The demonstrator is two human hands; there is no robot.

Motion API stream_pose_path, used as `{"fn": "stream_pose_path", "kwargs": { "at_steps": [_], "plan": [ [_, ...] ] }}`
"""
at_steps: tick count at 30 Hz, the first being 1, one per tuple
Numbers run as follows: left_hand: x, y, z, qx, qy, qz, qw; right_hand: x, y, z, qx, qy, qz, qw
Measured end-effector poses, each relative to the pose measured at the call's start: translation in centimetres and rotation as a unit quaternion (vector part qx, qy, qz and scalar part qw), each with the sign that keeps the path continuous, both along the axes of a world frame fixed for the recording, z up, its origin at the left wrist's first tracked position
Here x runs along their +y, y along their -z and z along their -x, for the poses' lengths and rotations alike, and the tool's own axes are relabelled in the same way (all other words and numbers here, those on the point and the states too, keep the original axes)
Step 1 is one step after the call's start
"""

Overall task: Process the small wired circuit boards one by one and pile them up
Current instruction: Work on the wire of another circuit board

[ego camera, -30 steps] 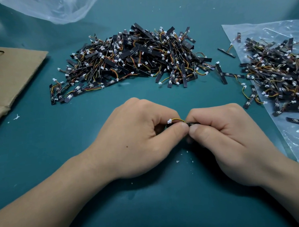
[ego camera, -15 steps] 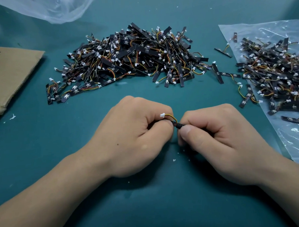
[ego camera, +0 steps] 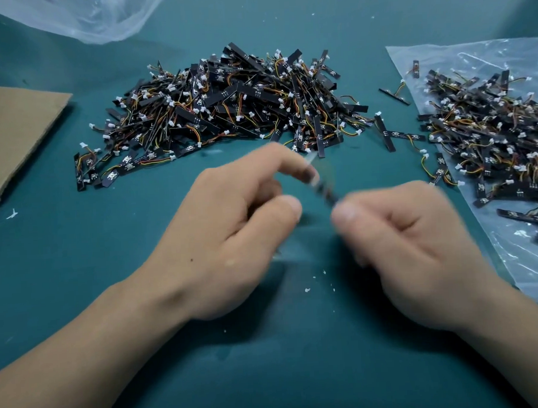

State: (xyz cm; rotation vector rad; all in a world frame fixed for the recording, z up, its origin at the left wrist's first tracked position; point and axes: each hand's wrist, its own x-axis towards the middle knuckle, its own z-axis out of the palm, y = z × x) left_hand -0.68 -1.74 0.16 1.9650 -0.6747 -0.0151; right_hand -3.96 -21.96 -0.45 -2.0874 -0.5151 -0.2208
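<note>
A small black wired circuit board [ego camera: 324, 186], blurred by motion, slants up and away between my hands at the table's middle. My right hand [ego camera: 414, 253] pinches its lower end between thumb and curled fingers. On my left hand [ego camera: 232, 236] the index finger reaches out so its tip is at the board's upper part, while the thumb stands apart from it. A big pile of boards [ego camera: 226, 107] with yellow-red wires and white plugs lies behind the hands. A second heap of boards [ego camera: 490, 138] lies on a clear plastic bag [ego camera: 535, 254] at the right.
The teal table mat [ego camera: 79, 258] carries small white crumbs near my hands. A brown cardboard sheet [ego camera: 15, 134] lies at the left edge and a crumpled clear bag [ego camera: 99, 17] at the back left. A few stray boards [ego camera: 385, 134] lie between the two heaps.
My hands have drawn apart. The left thumb and index finger opened off the wire end, and the right hand swung the board upward and away; both hands are now blurred.
</note>
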Motion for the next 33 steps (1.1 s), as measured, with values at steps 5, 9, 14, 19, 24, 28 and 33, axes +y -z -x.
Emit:
{"fn": "stream_pose_path", "kwargs": {
  "at_steps": [5,9,14,19,24,28,33],
  "plan": [
    [-0.4,0.6,-0.4,-0.039,-0.105,-0.011,0.994,-0.6,0.5,-1.2,0.039,0.175,-0.100,0.979],
    [-0.3,0.9,-0.5,-0.098,-0.178,-0.097,0.974,0.5,0.6,-0.1,0.010,0.094,0.192,0.977],
    [-0.4,1.0,-0.8,-0.013,-0.233,-0.269,0.934,0.6,0.3,0.1,0.017,0.073,0.201,0.977],
    [0.0,1.2,-1.0,-0.010,-0.282,-0.412,0.866,0.8,0.2,0.1,0.018,0.074,0.209,0.975],
    [0.0,1.4,-0.8,-0.049,-0.271,-0.400,0.874,0.9,0.1,0.1,0.019,0.072,0.207,0.975],
    [0.0,1.6,-0.8,-0.067,-0.271,-0.370,0.886,0.9,0.2,0.1,0.018,0.072,0.207,0.976],
    [0.3,1.5,-0.8,-0.108,-0.267,-0.324,0.901,0.8,0.2,0.2,0.022,0.071,0.206,0.976]
  ]
}}
